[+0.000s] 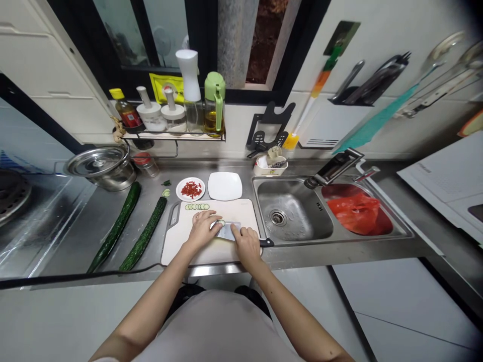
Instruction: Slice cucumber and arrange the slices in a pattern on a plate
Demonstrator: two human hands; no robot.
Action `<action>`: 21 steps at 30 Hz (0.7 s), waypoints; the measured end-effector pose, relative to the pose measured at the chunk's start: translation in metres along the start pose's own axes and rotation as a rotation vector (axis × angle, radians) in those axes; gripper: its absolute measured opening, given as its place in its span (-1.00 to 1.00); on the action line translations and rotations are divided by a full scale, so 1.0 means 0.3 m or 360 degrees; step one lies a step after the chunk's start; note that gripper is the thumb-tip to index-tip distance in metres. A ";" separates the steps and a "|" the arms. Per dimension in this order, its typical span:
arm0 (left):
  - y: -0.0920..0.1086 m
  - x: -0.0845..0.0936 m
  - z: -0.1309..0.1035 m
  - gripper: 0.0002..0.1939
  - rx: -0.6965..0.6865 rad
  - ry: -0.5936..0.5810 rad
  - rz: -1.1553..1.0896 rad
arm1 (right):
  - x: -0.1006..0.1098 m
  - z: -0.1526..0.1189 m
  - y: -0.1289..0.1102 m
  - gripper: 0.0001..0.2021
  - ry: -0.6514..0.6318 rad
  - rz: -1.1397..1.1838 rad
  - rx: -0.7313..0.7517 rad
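Observation:
A kitchen knife lies low over the cutting board (177,249), its wide blade (229,232) pointing left and its black handle (267,242) sticking out past the board's right edge. My right hand (247,244) is closed on the knife, with the index finger along the blade. At the blade's left end, my left hand (204,230) has thumb and index finger around a small cucumber slice (222,222). A row of overlapping cucumber slices (196,206) rests along the board's top edge. Whatever lies under my left palm is hidden.
Two whole cucumbers (117,226) lie left of the board. Behind it stand a plate of chopped red pieces (191,189) and a white square plate (225,186). The sink (298,213) is on the right, a lidded pot (109,168) at the back left.

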State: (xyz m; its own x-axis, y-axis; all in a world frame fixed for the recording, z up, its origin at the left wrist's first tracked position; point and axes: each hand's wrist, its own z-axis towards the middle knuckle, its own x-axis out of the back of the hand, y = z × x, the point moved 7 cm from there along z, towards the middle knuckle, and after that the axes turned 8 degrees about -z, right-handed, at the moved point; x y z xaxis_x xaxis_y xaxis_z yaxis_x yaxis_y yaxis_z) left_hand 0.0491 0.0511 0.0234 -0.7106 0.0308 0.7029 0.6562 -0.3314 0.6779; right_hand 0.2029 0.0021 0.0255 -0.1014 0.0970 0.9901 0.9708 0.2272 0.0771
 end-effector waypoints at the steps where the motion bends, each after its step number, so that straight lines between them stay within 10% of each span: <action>1: 0.002 -0.010 0.007 -0.76 0.0002 -0.0036 -0.0018 | -0.002 -0.001 -0.003 -0.52 0.0007 0.0001 0.0011; 8: -0.072 -0.047 0.024 -0.87 0.0276 0.0002 -0.0316 | -0.037 -0.021 0.026 -0.54 -0.0022 -0.0009 -0.0022; 13: -0.226 -0.036 0.023 -0.84 0.0682 0.0370 -0.0538 | -0.068 -0.042 0.073 -0.55 -0.0043 -0.0016 -0.0095; 21: -0.321 -0.045 0.120 -0.82 0.0746 0.0450 -0.0216 | -0.106 -0.054 0.116 -0.55 -0.0093 0.0003 -0.0190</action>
State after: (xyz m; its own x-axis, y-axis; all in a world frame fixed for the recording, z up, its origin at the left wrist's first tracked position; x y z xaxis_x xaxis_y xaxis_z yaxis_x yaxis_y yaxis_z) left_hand 0.0045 0.1165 -0.0436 -0.7944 -0.2311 0.5617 0.5511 0.1144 0.8265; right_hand 0.2436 -0.0087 -0.0015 -0.1088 0.1547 0.9820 0.9896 0.1107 0.0922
